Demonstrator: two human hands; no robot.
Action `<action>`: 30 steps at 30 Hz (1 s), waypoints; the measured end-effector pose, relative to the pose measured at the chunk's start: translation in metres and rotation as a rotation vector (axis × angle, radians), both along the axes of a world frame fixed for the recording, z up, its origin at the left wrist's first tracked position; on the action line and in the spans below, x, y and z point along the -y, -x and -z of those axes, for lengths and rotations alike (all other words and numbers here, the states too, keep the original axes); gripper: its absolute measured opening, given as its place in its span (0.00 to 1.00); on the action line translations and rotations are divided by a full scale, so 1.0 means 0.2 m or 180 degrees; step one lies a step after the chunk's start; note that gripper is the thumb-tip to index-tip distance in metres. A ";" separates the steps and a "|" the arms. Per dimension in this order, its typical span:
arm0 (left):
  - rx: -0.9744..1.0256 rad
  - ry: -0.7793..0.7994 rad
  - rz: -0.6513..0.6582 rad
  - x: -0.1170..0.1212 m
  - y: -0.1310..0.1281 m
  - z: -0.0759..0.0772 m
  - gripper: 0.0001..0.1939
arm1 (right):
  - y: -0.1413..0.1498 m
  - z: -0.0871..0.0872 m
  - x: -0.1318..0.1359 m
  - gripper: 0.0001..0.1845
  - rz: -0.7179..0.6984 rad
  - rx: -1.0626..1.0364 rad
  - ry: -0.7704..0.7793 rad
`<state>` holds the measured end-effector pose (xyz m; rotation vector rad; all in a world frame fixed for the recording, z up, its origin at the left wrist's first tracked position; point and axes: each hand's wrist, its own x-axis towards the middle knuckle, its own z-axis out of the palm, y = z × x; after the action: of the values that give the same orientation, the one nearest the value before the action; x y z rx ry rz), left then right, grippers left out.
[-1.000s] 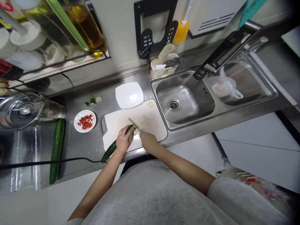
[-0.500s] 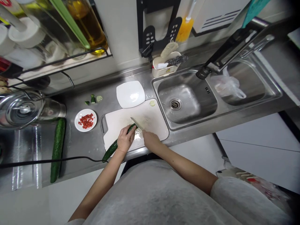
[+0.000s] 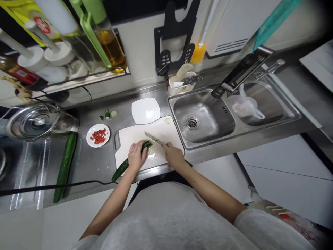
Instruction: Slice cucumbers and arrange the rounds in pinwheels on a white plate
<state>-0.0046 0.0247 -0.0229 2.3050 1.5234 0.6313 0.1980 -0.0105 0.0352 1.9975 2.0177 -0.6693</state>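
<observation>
Closed around a dark green cucumber (image 3: 121,170), my left hand (image 3: 136,155) presses it down on the white cutting board (image 3: 127,134). The cut end shows past my fingers, and the other end reaches over the board's near left corner. My right hand (image 3: 173,155) grips a kitchen knife (image 3: 153,138), its blade just right of the cut end and apart from it. What looks like a thin slice clings to the blade. One pale cucumber slice (image 3: 168,121) lies near the board's far right corner.
A white square plate (image 3: 146,110) touches the board's far edge. Left of it are a small plate (image 3: 90,136) with chopped red bits, cucumber scraps (image 3: 107,114) and a whole cucumber (image 3: 64,166). A black cord (image 3: 78,183) crosses the counter. The sink (image 3: 208,121) adjoins on the right.
The knife has moved right, away from the cucumber's cut end, with a slice seemingly on its blade. My left hand still holds the cucumber. The camera view has shifted a little.
</observation>
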 end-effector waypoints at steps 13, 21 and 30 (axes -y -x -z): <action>-0.0096 0.0803 0.0003 -0.17 -0.10 -0.28 0.16 | -0.09 0.00 0.03 0.25 -0.0433 -0.0106 -0.0765; 0.0441 0.1191 -0.0070 -0.18 -0.10 -0.24 0.07 | -0.08 0.02 0.06 0.23 -0.0532 0.0047 -0.0880; 0.0589 0.1690 -0.2476 -0.41 -0.04 -0.10 0.10 | -0.12 0.03 0.05 0.20 -0.0038 0.0134 -0.0647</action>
<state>0.0028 0.1062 -0.0033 1.2056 2.1555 0.4988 0.2221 -0.0207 0.0292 2.0876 2.1468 -0.4304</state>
